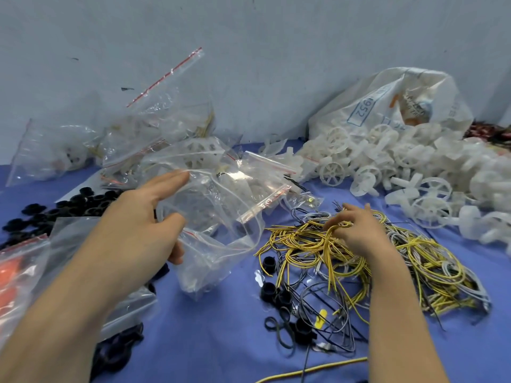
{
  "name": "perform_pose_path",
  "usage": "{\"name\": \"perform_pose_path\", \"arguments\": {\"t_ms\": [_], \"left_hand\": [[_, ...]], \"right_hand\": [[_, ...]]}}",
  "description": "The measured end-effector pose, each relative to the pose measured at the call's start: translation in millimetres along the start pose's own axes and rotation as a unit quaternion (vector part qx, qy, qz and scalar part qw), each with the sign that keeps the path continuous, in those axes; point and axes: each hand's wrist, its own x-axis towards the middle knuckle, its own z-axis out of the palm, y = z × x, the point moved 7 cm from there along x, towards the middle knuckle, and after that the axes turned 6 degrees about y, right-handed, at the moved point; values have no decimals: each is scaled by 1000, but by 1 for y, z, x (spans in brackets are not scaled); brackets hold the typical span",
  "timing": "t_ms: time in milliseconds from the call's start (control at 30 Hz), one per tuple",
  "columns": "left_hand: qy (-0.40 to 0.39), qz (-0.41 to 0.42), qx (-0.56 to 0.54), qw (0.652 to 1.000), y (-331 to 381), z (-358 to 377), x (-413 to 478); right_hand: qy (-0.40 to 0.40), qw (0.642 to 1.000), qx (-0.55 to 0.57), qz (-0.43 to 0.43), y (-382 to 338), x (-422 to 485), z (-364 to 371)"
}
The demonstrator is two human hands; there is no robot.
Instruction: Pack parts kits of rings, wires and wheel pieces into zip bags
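My left hand (143, 214) holds a clear zip bag (218, 239) with a red strip, its mouth spread wide toward the right, above the blue table. My right hand (356, 228) reaches into a tangle of yellow, grey and black wires (345, 258), with its fingers pinched on a few yellow strands. White plastic wheel pieces (414, 172) lie heaped at the back right. Black rings (279, 294) are scattered just in front of the wires, and more black rings (69, 205) sit at the left.
Several filled zip bags (154, 134) are piled at the back left against the wall. A large white sack (387, 100) spills the wheel pieces. Flat bags, one with orange parts (11, 275), lie at the near left. Bare blue cloth (210, 341) shows at front centre.
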Motion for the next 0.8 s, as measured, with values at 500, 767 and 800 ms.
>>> {"name": "perform_pose_path", "arguments": {"t_ms": [500,767,800], "left_hand": [[13,-2,28,1000,-1,-1,0],[-5,1,19,1000,0,1,0],[-3,2,22,1000,0,1,0]], "right_hand": [[136,960,244,-18,-11,-11,-52],[-1,964,260,56,-16,-5,-11],[-34,975,208,62,-18,-6,6]]}}
